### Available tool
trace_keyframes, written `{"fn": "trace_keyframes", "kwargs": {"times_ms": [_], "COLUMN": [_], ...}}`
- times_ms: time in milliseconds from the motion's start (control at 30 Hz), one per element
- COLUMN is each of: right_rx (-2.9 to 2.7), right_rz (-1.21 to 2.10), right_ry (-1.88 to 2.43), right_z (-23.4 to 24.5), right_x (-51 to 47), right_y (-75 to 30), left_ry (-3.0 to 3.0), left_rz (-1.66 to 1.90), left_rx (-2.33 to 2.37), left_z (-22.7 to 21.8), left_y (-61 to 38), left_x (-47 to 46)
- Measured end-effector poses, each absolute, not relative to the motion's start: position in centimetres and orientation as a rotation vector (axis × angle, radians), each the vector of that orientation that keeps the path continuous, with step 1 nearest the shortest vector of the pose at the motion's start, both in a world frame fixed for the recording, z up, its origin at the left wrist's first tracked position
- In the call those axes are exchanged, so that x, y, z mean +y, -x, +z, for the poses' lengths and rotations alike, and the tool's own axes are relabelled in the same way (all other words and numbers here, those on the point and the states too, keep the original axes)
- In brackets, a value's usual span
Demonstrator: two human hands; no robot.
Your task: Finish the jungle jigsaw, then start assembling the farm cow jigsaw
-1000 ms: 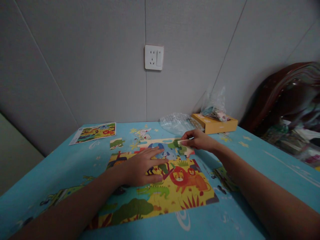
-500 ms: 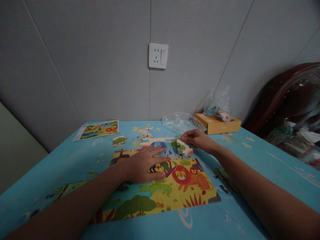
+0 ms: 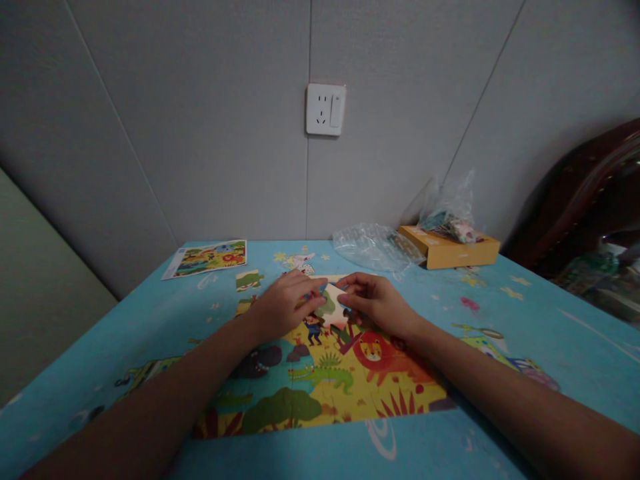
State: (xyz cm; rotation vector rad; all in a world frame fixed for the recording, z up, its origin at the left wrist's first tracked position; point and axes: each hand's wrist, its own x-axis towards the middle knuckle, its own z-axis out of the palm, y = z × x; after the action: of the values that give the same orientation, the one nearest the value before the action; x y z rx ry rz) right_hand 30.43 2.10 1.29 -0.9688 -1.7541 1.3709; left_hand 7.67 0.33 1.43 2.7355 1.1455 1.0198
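A jigsaw puzzle piece (image 3: 334,308), cream with a green tree, is raised and tilted above the puzzle. My right hand (image 3: 381,301) pinches its right edge between thumb and fingers. At its upper left edge, the thumb and fingers of my left hand (image 3: 286,303) close on it too. Beneath both hands lies the partly joined animal puzzle (image 3: 320,393), showing a lion, a crocodile and a hippo. Its upper part is mostly hidden by my hands. One loose green puzzle piece (image 3: 249,281) rests beyond my left hand.
A printed picture sheet (image 3: 213,259) lies at the back left of the blue patterned table (image 3: 540,320). Clear plastic wrap (image 3: 373,243) and an orange box (image 3: 457,253) with a plastic bag (image 3: 450,213) on it are at the back right. Behind stands a grey wall with a socket (image 3: 325,110).
My right hand has brought the piece left and toward me from the puzzle's upper right. My left hand has risen off the puzzle and closed on the piece. The view has shifted slightly.
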Motion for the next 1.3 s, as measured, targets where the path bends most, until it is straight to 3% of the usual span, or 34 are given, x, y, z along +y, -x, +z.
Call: {"fn": "trace_keyframes", "kwargs": {"times_ms": [67,133,267,533,667,867,1100,1200,1300], "right_rx": [-1.712,-1.633,-1.521,-1.552,-1.575,-1.833,-2.049,-2.110,-2.123], "right_rz": [1.218,1.061,0.882,0.690,0.760,1.075,1.652,1.636,1.382], "right_ry": [1.024,1.076,1.187,1.276,1.249,1.069,0.804,0.805,0.849], "right_z": [1.5,1.7,1.6,1.5,2.0,2.3,2.6,2.8,2.7], "right_x": [2.6,3.3,4.6,5.0,4.6,2.6,-0.4,-0.9,-0.6], "right_y": [-30.9,-31.5,-32.5,-33.0,-32.8,-31.7,-29.9,-29.4,-29.5], "left_ry": [-2.578,-2.374,-2.252,-2.359,-2.414,-2.282,-1.966,-1.829,-1.785], "left_rz": [1.121,0.955,0.649,0.305,0.301,0.507,1.122,1.203,1.193], "left_rx": [1.581,2.128,2.301,2.095,1.966,1.973,1.613,1.487,1.327], "left_z": [2.2,2.6,2.2,1.9,2.3,2.3,2.5,2.6,2.7], "left_y": [-5.3,-2.2,3.7,5.3,4.6,4.2,1.6,-0.9,-3.4], "left_x": [1.1,1.8,2.4,2.8,2.7,2.6,2.2,1.5,0.2]}}
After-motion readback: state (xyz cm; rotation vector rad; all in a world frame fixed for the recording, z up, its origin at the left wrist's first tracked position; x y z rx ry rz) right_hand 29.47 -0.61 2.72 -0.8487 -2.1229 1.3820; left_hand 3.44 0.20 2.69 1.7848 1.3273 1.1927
